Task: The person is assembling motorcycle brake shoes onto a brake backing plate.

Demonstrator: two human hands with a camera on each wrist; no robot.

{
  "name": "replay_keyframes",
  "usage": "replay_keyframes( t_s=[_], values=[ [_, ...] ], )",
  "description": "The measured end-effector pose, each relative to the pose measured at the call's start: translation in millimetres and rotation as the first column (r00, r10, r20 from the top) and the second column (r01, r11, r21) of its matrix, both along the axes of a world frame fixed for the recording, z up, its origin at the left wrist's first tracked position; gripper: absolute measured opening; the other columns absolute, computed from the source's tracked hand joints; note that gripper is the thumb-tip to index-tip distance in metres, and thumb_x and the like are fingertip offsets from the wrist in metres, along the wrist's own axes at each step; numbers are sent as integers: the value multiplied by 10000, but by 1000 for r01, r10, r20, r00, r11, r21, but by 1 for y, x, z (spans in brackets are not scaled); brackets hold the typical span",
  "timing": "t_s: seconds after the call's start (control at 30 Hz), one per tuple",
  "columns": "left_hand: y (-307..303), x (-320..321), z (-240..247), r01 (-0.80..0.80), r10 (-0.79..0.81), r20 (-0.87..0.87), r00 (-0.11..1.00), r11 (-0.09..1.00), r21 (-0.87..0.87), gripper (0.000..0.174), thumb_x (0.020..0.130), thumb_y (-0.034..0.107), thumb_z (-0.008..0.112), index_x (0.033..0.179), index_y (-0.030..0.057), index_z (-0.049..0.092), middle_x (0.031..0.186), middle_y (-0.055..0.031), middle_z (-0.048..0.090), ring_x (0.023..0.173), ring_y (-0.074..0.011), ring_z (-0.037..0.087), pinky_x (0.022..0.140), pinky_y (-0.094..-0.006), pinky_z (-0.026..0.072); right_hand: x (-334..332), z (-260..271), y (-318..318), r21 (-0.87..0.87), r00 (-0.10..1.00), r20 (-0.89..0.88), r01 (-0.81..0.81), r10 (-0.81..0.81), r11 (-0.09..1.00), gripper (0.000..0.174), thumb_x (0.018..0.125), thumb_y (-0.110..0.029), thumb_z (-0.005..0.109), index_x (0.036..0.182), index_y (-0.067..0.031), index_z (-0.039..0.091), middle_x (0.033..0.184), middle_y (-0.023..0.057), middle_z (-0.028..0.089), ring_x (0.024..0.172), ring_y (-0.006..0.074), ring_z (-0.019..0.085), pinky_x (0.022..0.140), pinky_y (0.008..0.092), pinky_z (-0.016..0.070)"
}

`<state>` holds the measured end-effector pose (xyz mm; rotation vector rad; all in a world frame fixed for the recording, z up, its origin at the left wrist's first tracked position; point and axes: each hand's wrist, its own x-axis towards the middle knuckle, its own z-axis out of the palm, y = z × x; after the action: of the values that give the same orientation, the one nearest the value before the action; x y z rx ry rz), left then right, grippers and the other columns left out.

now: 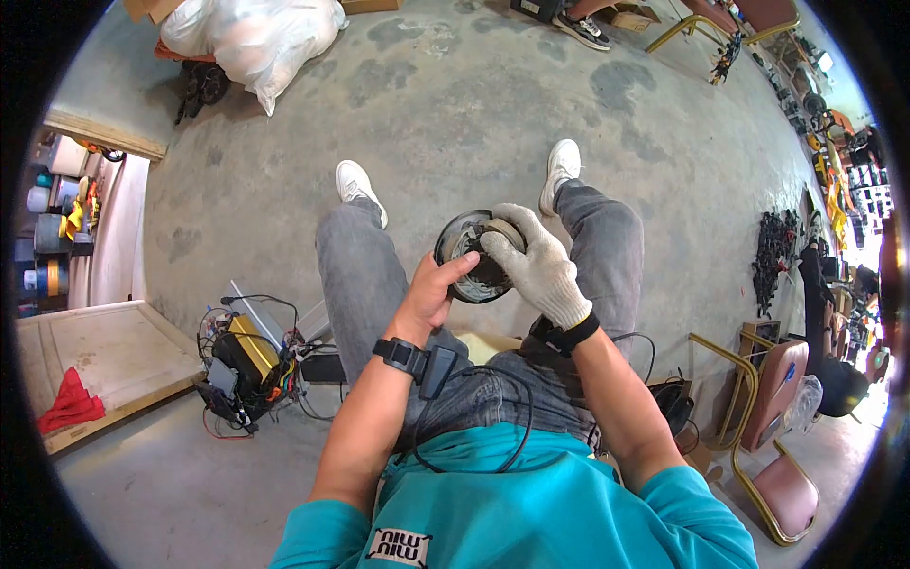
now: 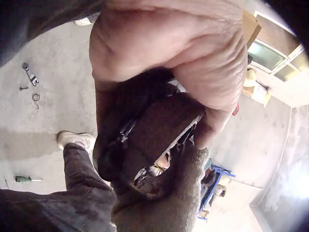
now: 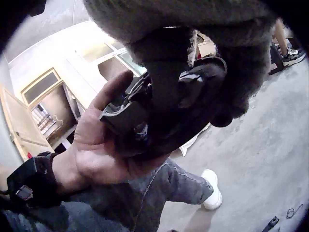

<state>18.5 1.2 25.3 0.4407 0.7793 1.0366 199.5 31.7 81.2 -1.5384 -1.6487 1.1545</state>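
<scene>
A round dark part with a black rim is held between both hands above the lap. The bare left hand grips its near left side, thumb laid over the face. On the right hand is a white knitted glove; its fingers curl over the far right side and a curved brown piece in the round part. Seen from the left wrist, that curved piece lies in shadow between bare fingers and glove. In the right wrist view the left palm supports the part from below; the right fingertips are partly hidden.
Wires and a gold box lie on the floor at left, beside a wooden board with a red cloth. Chairs stand at right. White bags lie ahead. A wrench and screwdriver are on the floor.
</scene>
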Motion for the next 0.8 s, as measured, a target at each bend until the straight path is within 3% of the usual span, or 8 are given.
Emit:
replay_keyframes(
  t_s=[0.17,0.3,0.77,0.8],
  values=[
    [0,0,4,6,-6,7,1000,1000,-5,381,942,149,707,1282,-7,637,1165,-78,719,1062,-167,684,953,-347,541,3,-1,2,-14,998,66,11,-10,1000,606,922,-402,715,1383,-52,535,1175,210,703,1111,352,689,938,418,534],
    [-1,-2,3,23,-23,0,1000,1000,-21,376,952,162,705,1280,-8,635,1169,-78,718,1064,-162,685,946,-339,546,4,6,3,-41,992,130,10,-5,999,596,926,-411,707,1361,-31,558,1174,209,707,1114,347,688,943,417,531],
    [0,-2,-6,15,-14,30,999,1000,-8,441,989,282,700,1302,-16,613,1199,-82,706,1067,-157,681,946,-339,545,11,-2,13,-109,999,-11,-32,31,994,498,945,-398,685,1268,-21,652,1125,169,730,1067,269,700,936,360,526],
    [0,-2,-6,6,-5,31,1000,1000,-23,451,991,295,699,1305,-16,610,1199,-82,706,1066,-156,680,946,-339,545,10,2,13,-176,999,-43,-7,-1,984,506,950,-409,679,1265,-14,655,1121,168,730,1064,256,699,935,353,525]
  ],
)
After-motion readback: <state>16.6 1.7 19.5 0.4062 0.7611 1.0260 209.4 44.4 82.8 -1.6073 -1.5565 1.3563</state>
